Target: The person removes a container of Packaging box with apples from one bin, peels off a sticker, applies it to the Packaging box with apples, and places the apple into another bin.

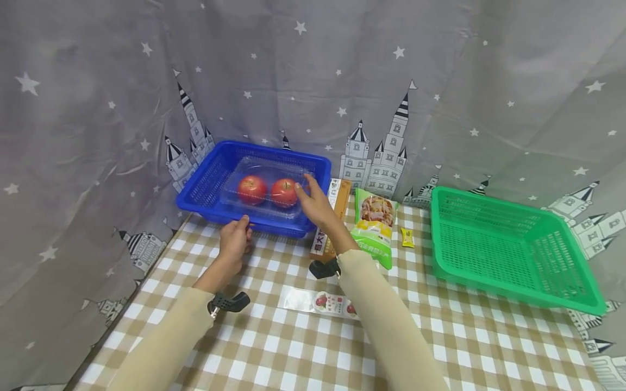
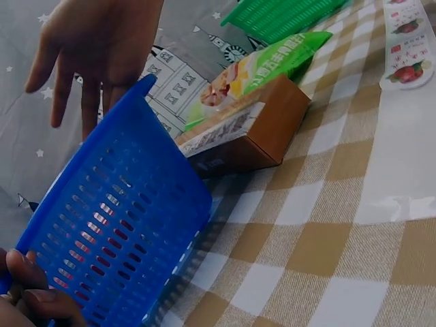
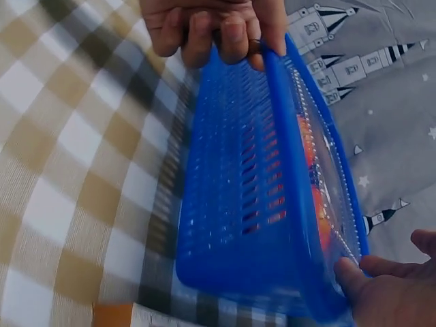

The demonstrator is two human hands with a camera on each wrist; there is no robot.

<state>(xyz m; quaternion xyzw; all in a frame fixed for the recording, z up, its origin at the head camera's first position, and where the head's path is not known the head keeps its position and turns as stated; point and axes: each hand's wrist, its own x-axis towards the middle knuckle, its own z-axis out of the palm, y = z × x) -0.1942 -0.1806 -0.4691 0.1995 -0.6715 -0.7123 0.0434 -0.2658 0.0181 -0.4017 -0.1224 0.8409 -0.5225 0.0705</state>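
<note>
A blue plastic basket (image 1: 205, 212) stands at the back left, its front rim pinched between the thumb and curled fingers of my left hand (image 1: 233, 241). Inside it lies a clear plastic box (image 1: 268, 172) with two red apples, one apple (image 1: 252, 190) left of the other apple (image 1: 285, 193). My right hand (image 1: 315, 203) reaches over the basket's right end, fingers spread and extended, fingertips right at the box's edge. In the right wrist view, the left fingers (image 3: 199, 39) curl under the rim, while the right hand (image 3: 392, 279) lies by the basket's corner.
Right of the blue basket lie a brown carton (image 1: 323, 244), a green food bag (image 1: 375, 222) and a small yellow packet (image 1: 407, 237). A green basket (image 1: 489, 290) stands at the far right. In front lies a printed label strip (image 1: 318, 301) on the checked tablecloth (image 1: 264, 358).
</note>
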